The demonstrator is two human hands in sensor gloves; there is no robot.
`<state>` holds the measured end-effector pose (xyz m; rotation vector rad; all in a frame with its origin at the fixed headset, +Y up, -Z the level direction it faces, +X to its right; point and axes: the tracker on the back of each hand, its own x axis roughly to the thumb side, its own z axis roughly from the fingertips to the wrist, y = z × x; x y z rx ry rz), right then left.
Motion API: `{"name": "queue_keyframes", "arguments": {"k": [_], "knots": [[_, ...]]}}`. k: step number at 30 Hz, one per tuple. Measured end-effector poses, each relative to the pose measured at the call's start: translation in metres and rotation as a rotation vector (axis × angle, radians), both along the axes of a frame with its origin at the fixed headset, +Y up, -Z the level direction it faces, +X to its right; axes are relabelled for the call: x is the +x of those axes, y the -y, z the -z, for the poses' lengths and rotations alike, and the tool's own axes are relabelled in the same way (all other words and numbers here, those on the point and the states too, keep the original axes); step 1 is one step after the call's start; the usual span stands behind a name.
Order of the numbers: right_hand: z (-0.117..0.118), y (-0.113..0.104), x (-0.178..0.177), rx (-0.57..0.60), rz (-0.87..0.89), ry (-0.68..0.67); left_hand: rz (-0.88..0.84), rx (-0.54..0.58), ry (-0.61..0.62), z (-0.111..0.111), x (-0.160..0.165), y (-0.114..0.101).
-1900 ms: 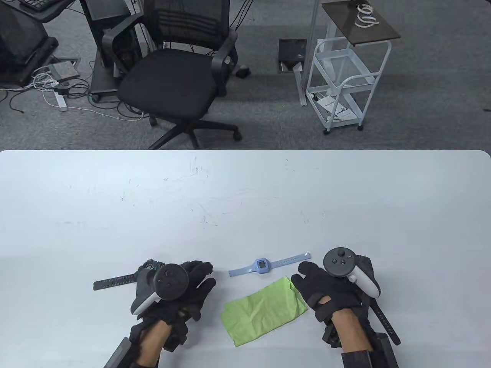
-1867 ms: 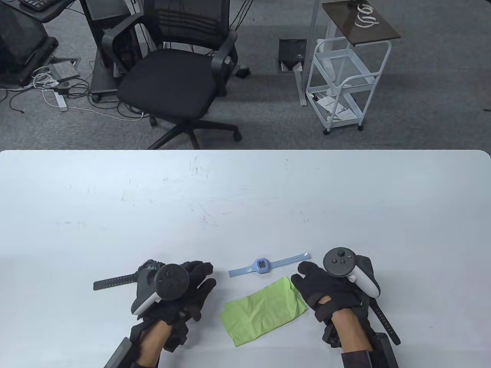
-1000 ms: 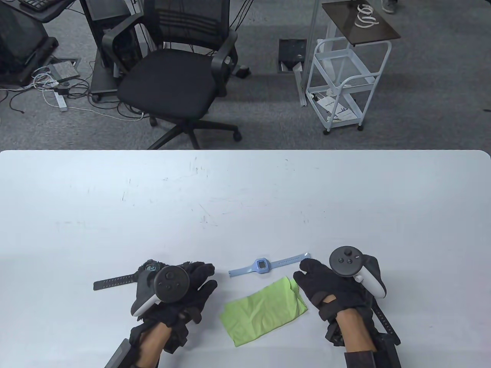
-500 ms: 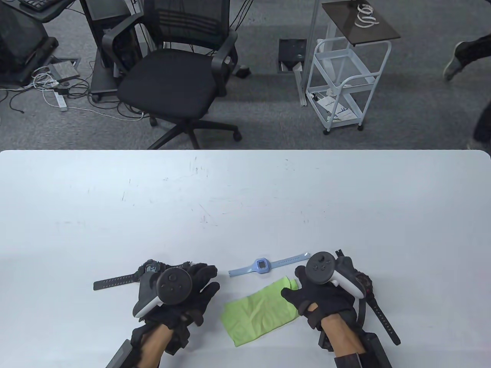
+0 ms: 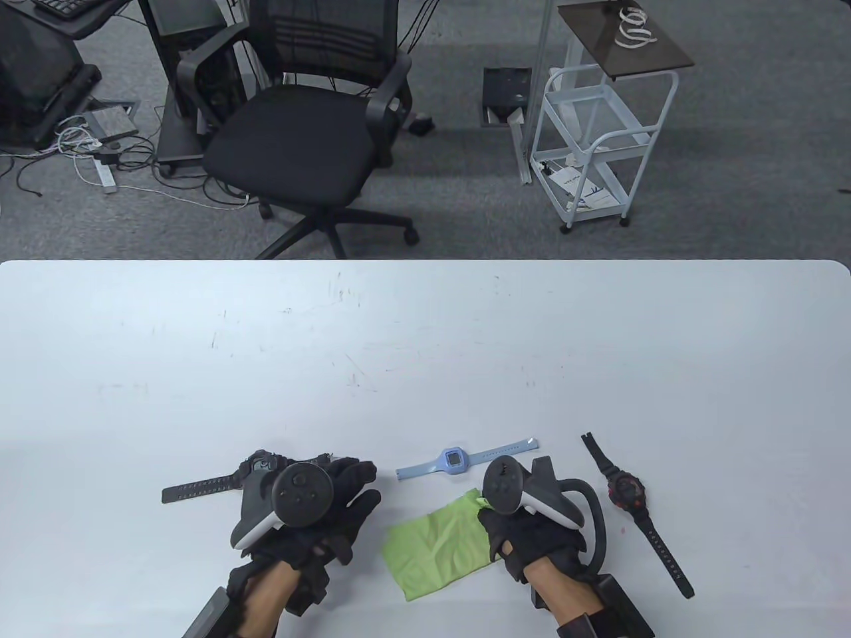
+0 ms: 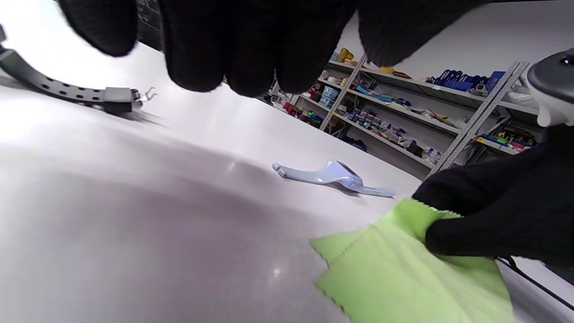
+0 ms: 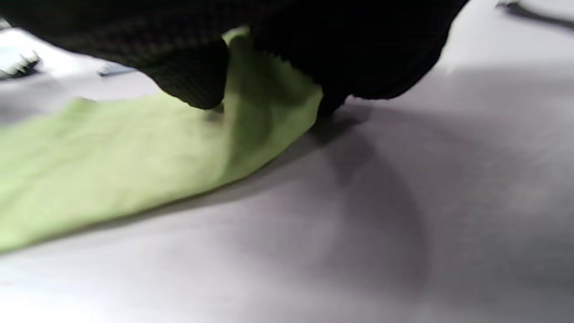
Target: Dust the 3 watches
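The right hand (image 5: pixel 528 531) pinched the near corner of the green cloth (image 5: pixel 432 548) on the counter (image 5: pixel 425 345). The left hand (image 5: pixel 319 512) rested relaxed, holding nothing, over the grey watch (image 5: pixel 199 488). The blue watch (image 5: pixel 459 460) lay between the hands; the black-and-red watch (image 5: pixel 628 495) lay right of them.
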<state>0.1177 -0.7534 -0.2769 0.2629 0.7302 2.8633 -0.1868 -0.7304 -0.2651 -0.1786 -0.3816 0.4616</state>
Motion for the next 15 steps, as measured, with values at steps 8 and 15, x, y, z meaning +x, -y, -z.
{"name": "queue_keyframes", "arguments": {"k": [8,15], "knots": [[0.003,-0.02,0.031,-0.171,0.686,0.026,-0.018,0.006,-0.017,0.001,-0.005,-0.002],[0.004,-0.033,0.052,-0.236,1.117,-0.041,-0.025,0.004,-0.031,0.001,-0.007,-0.002]]}}
